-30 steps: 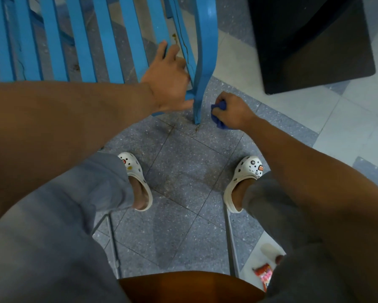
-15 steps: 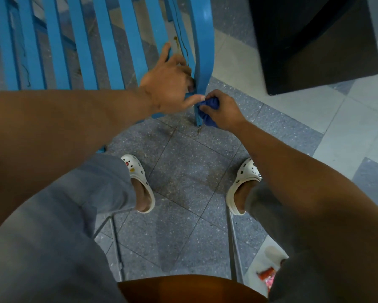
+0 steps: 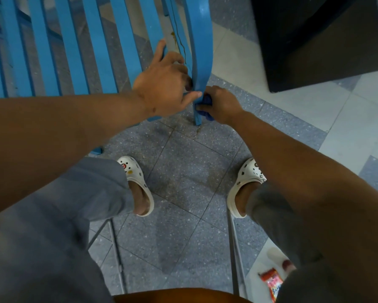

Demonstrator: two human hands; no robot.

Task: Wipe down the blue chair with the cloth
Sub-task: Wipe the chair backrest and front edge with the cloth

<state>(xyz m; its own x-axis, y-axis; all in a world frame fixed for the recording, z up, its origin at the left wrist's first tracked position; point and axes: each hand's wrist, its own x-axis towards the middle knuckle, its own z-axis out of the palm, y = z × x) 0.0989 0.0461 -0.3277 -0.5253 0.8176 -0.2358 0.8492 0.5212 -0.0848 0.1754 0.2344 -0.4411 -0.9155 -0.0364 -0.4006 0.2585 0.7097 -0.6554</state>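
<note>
Left hand (image 3: 164,84) clamped on blue chair (image 3: 200,51) upright; right hand (image 3: 219,104) pinching cloth (image 3: 206,101) against it. Advisable: steady frame, firm full-length strokes.

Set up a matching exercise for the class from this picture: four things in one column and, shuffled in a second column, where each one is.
Things
1. cloth
2. left hand
3. snack packet
4. black cabinet

Places
A. on the floor at the lower right
B. standing on the floor at the upper right
C. bunched in the right hand against the blue chair leg
D. gripping the chair's frame beside the slats

Pairs: 1-C, 2-D, 3-A, 4-B
</note>
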